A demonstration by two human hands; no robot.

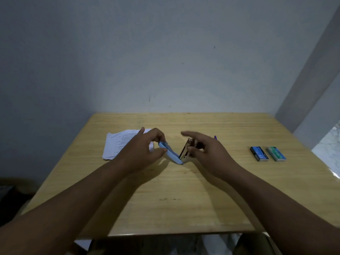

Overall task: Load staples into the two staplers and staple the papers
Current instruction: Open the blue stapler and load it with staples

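Observation:
A light blue stapler point(172, 153) is spread open in a V at the middle of the wooden table point(184, 190). My left hand point(145, 146) pinches its blue plastic top. My right hand point(204, 150) grips the metal staple channel point(185, 150), index finger stretched out above it. A purple thing point(215, 138), mostly hidden behind my right hand, pokes out; I cannot tell whether it is the second stapler. Printed papers point(116, 144) lie in a loose stack at the left, partly under my left hand. Two staple boxes, one blue point(259, 153) and one green point(276, 153), lie at the right.
The table stands against a grey wall point(165, 61), with its front edge close to me. A white marbled floor point(329, 144) shows past the right edge. Bare wood lies between the stapler and the front edge.

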